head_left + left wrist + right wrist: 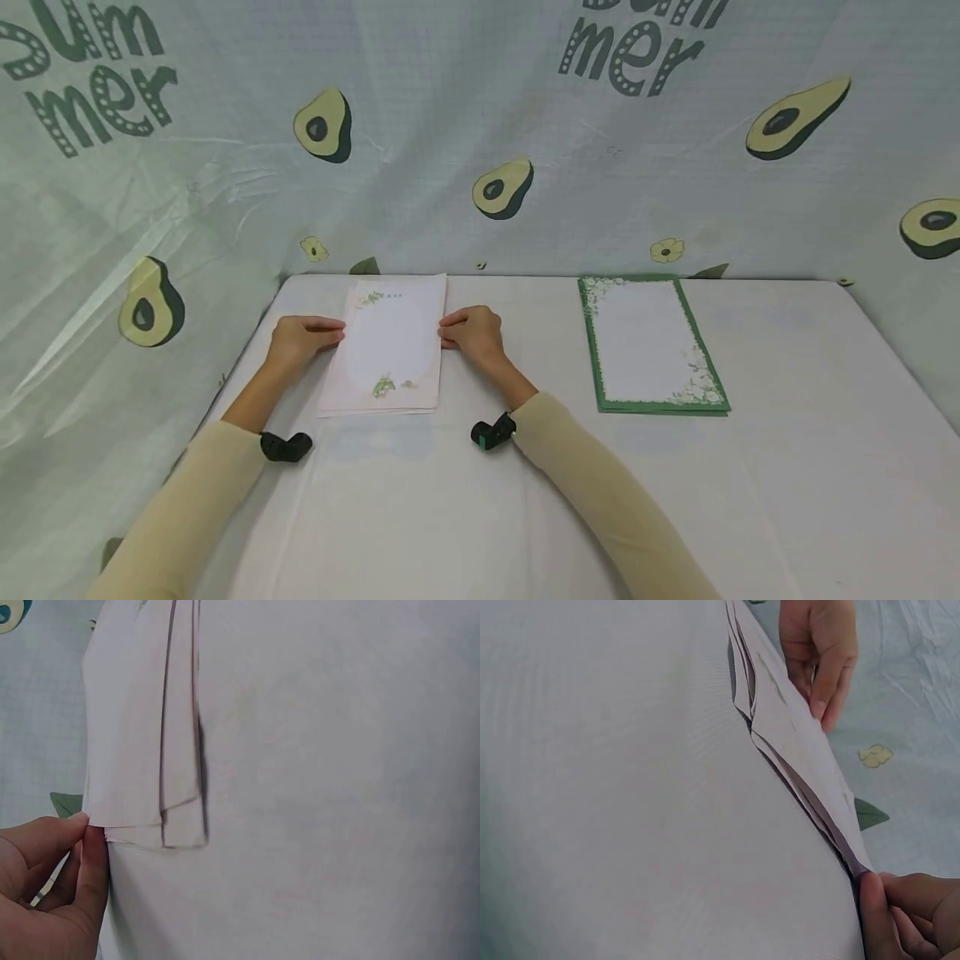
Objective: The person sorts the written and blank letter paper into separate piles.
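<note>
A small stack of pale pink stationery paper (392, 337), printed with green sprigs, lies toward the back left of the table. My left hand (302, 343) pinches its left edge between thumb and fingers. On the opposite side, my right hand (476, 335) pinches the right edge. The sheets (127, 735) are slightly out of line, with lower ones showing past the top one in the left wrist view. From the right wrist, the near edges of the sheets (802, 780) look parted and a little lifted.
Right of the hands lies a second stack of paper with a green floral border (652, 346). The white-covered table (420, 517) ends at a hanging cloth (420, 75) printed with avocados, behind and to the left. A black wrist camera (286, 447) sits at the left cuff, another (492, 432) at the right.
</note>
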A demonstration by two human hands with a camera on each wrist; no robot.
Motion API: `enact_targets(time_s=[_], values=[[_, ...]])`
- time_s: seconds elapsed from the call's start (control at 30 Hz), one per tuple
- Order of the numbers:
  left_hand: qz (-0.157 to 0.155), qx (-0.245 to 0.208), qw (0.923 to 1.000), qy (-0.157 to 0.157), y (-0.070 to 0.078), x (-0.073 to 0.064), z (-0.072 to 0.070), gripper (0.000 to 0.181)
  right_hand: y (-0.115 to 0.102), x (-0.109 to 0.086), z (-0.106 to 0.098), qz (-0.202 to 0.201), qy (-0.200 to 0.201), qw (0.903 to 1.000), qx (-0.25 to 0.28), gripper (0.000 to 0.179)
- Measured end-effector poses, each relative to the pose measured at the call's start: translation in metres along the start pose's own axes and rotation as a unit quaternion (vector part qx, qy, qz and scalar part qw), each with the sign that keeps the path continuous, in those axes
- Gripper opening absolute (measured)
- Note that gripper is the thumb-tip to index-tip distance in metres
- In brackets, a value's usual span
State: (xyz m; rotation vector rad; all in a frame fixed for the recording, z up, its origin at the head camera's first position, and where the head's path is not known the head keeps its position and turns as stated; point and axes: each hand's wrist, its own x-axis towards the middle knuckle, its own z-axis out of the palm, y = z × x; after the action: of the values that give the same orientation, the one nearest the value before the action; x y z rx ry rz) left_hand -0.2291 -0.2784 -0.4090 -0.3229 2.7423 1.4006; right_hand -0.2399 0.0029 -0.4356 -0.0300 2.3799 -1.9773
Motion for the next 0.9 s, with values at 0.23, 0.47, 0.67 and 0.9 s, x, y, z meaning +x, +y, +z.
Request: enact_targets(time_s=[0.23,0.47,0.67,0.9], values=[[0.039,0.057,0.9975,0.014,0.009,-0.007,0.003,0.026,-0.001,0.0,-0.002,-0.008,-0.001,0.9999,-0.006,0.006],[0.083,0.145,0.9859,0.001,0.015,-0.009,0.009,0.029,-0.01,0.002,-0.02,0.022,-0.082,0.9946,-0.06,0.013],[0.122,0.192,0.9736,-0.019,0.029,-0.023,0.012,0.042,-0.025,-0.011,-0.068,-0.013,-0.212,0.9672,-0.14,0.03],[0.153,0.262,0.9516,-0.051,0.034,-0.043,0.013,0.059,-0.036,-0.042,-0.16,-0.013,-0.279,0.9555,-0.096,0.041]])
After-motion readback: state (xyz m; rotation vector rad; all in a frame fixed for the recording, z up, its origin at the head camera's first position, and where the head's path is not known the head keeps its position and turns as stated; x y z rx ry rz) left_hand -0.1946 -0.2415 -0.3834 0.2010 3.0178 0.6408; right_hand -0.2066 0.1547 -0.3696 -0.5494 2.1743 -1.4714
